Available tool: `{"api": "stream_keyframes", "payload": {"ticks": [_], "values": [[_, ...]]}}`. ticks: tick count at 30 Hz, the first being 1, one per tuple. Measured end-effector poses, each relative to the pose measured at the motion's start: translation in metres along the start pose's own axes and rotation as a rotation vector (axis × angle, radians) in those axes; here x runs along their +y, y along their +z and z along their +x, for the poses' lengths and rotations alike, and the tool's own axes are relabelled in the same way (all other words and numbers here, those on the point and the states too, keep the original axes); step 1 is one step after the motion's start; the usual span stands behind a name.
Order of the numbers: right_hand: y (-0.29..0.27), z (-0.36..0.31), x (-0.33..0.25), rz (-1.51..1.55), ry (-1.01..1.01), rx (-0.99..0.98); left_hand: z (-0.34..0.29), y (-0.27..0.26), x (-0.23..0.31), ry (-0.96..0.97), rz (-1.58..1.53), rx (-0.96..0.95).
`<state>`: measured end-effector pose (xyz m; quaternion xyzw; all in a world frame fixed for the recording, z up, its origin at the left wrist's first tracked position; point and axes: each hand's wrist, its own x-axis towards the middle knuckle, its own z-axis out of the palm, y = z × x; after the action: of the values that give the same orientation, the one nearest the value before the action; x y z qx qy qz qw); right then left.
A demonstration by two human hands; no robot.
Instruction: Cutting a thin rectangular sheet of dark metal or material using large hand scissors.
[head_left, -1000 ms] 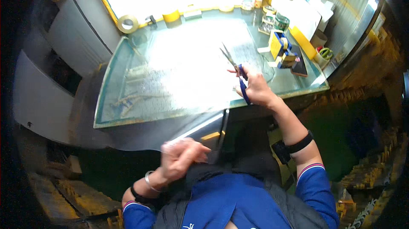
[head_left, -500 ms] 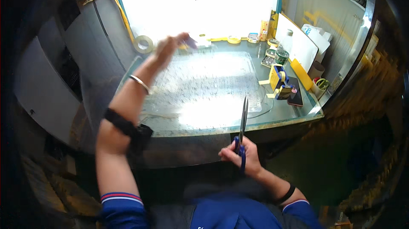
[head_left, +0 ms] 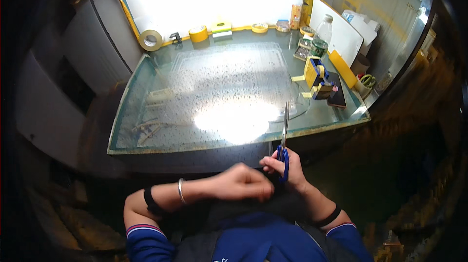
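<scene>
My right hand (head_left: 291, 168) grips a pair of scissors (head_left: 285, 128) by its blue handles, the long blades pointing up over the front edge of the glass table. Close to it, in front of my body, is my left hand (head_left: 241, 183). Its fingers look curled but are smeared by motion, so whether they hold anything cannot be told. Beyond both hands, a clear speckled sheet (head_left: 214, 64) lies on the glass tabletop (head_left: 127, 120), partly washed out by bright glare.
A tape dispenser (head_left: 312, 74), a dark phone-like slab (head_left: 337, 97) and a clear bottle (head_left: 322, 31) stand at the right. Along the back are a tape roll (head_left: 150, 40), a yellow tape roll (head_left: 198, 34) and a yellow-green box (head_left: 221, 28). A cup of tools (head_left: 363, 86) is at the far right.
My left hand has come back from the far side of the table to near my right hand. The scissors have shifted slightly right, still held. The view has moved a little.
</scene>
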<state>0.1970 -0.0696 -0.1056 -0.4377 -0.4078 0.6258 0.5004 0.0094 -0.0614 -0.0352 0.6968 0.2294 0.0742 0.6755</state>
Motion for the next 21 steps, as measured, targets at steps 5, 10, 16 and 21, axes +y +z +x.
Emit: {"api": "stream_keyframes", "payload": {"ticks": [5,10,16,21], "values": [[-0.013,-0.006,0.011,-0.107,-0.040,0.137,0.012,0.033,-0.093,-0.231,-0.434,0.284],[-0.035,-0.055,0.018,-0.107,0.108,-0.152,0.043,0.023,-0.089,0.001,-0.756,0.573],[-0.030,-0.085,0.010,0.205,0.511,-0.271,0.063,0.024,-0.087,0.056,-0.770,0.762],[-0.031,-0.087,0.013,0.346,0.546,-0.297,0.068,0.025,-0.083,0.070,-0.825,0.770]]}}
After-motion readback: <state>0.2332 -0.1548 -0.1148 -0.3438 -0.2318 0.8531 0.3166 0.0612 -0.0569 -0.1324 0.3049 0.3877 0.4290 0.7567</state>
